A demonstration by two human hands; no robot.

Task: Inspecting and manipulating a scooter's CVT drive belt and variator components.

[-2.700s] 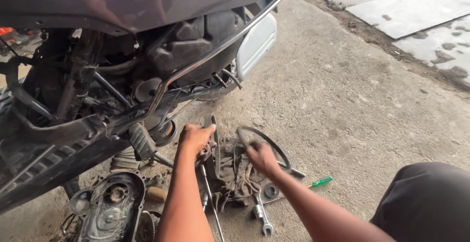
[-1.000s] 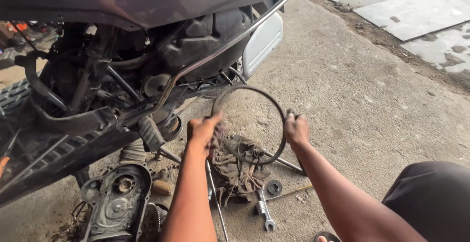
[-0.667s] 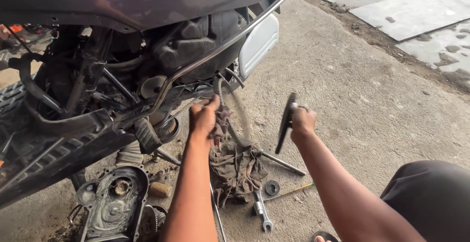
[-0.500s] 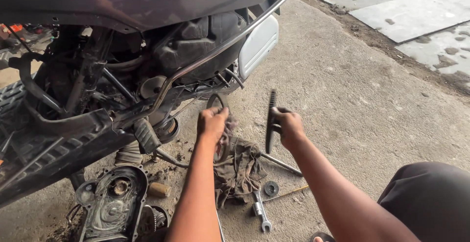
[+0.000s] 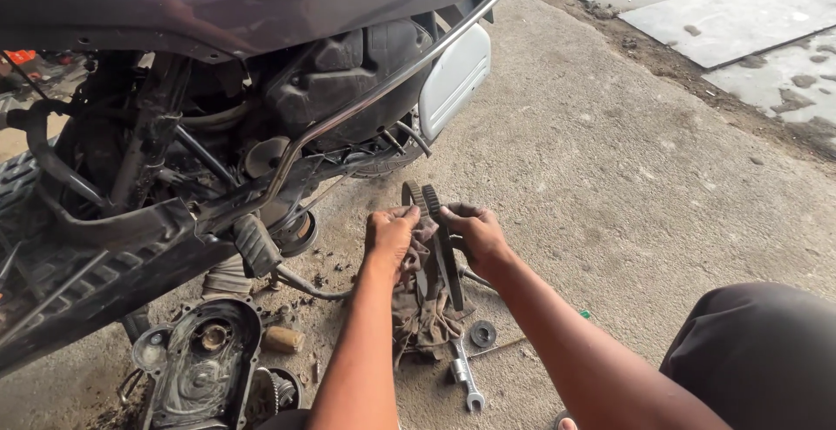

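Hands meet over the concrete floor point(image 5: 627, 186): left hand point(image 5: 391, 231) and right hand point(image 5: 473, 232) both grip the black toothed rubber drive belt point(image 5: 433, 234), pressed flat between them. Its long axis runs away from the person, the loop end toward the scooter's underside point(image 5: 287, 160), above a dirty rag point(image 5: 424, 312).

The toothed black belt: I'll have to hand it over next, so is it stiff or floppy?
Probably springy, not limp: the belt stands pinched into a narrow loop between the left hand and right hand. Its teeth should aid grip, though it may be greasy.
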